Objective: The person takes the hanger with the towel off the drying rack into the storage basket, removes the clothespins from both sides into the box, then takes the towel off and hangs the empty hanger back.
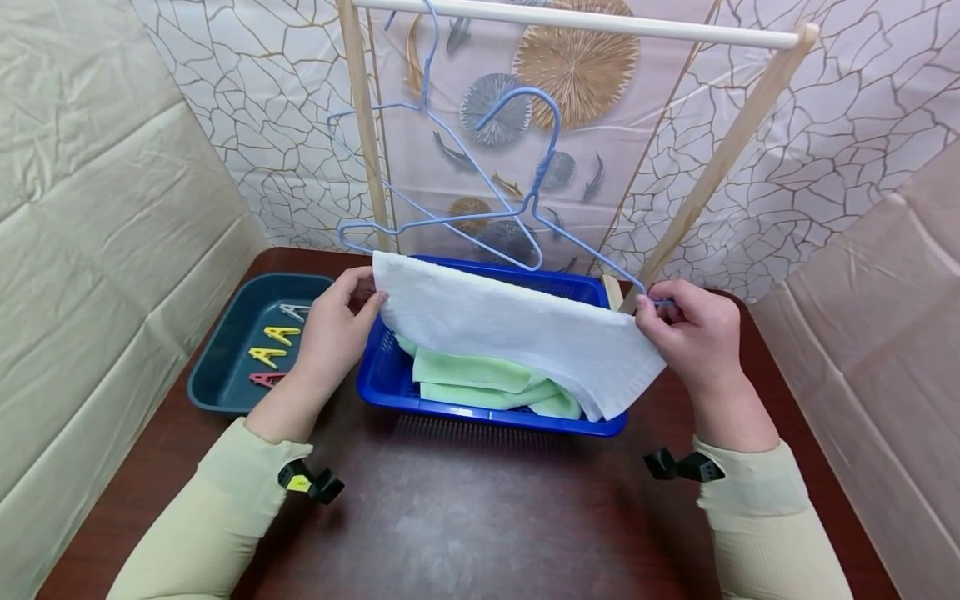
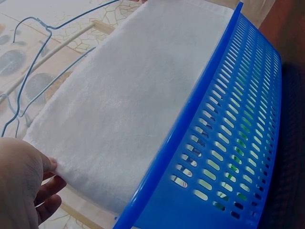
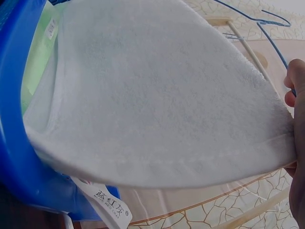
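A white towel [image 1: 495, 317] hangs over a blue wire hanger [image 1: 536, 196], whose hook points up. My left hand [image 1: 333, 325] pinches the towel's upper left corner between thumb and fingers, close to the hanger's left end. At the other side my right hand [image 1: 693, 329] grips the hanger's right end together with the towel's edge. The lower part of the towel drapes into a blue perforated basket [image 1: 367, 375]. Folded light green cloth [image 1: 480, 379] lies in that basket, partly under the towel. In the right wrist view a printed white tag [image 3: 107, 205] dangles below the towel.
A second blue hanger [image 1: 457, 150] hangs from the white rod [image 1: 585, 18] of a wooden rack [image 1: 720, 158] behind the basket. To the left, a dark teal tray [image 1: 225, 358] holds several clothes pegs, including a yellow peg [image 1: 267, 357]. All stand on a dark brown table [image 1: 480, 517].
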A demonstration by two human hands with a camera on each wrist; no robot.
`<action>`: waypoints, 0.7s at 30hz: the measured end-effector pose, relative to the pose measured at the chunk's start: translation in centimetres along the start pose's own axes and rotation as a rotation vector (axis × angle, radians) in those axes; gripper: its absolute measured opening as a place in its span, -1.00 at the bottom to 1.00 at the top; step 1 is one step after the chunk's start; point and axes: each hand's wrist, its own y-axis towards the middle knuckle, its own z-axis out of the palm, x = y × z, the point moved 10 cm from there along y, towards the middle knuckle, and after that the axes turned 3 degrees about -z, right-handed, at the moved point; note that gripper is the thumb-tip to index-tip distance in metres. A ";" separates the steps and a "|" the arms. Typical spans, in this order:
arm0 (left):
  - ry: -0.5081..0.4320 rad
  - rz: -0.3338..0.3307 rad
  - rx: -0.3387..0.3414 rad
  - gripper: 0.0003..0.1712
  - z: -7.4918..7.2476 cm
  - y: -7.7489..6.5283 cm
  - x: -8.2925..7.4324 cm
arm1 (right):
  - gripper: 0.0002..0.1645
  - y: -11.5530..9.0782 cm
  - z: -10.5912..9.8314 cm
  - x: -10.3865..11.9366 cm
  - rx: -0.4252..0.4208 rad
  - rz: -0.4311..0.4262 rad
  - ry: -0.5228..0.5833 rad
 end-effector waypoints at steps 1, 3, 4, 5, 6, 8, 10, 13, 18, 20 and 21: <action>-0.001 0.004 0.000 -0.59 0.0 0.0 0.0 | -0.76 0.0 0.0 0.0 -0.005 0.001 -0.003; 0.003 0.009 0.001 -0.59 0.1 -0.1 -0.1 | -0.74 0.0 -0.1 0.0 -0.018 0.000 -0.005; 0.004 0.010 0.002 -0.60 0.1 -0.1 -0.1 | -0.72 -0.1 -0.2 0.0 -0.024 -0.001 -0.009; 0.006 0.011 0.002 -0.60 0.1 -0.1 -0.1 | -0.72 -0.1 -0.2 0.0 -0.028 -0.001 -0.011; 0.006 0.012 0.003 -0.60 0.1 -0.2 -0.1 | -0.71 -0.1 -0.2 0.0 -0.030 0.001 -0.012; 0.006 0.011 0.004 -0.60 0.1 -0.2 -0.1 | -0.71 -0.1 -0.2 0.0 -0.035 0.005 -0.012; 0.007 0.008 0.008 -0.61 0.1 -0.3 0.0 | -0.71 -0.1 -0.3 -0.1 -0.041 0.012 -0.012; 0.008 0.003 0.013 -0.62 0.2 -0.3 0.1 | -0.72 -0.2 -0.3 -0.1 -0.046 0.022 -0.008; 0.011 0.016 0.019 -0.65 0.3 -0.4 0.0 | -0.73 -0.2 -0.3 -0.1 -0.051 0.032 -0.011; 0.014 0.021 0.021 -0.65 0.3 -0.5 0.0 | -0.73 -0.2 -0.3 -0.2 -0.055 0.035 -0.011; 0.016 0.020 0.022 -0.65 0.4 -0.5 0.0 | -0.73 -0.2 -0.3 -0.2 -0.056 0.037 -0.011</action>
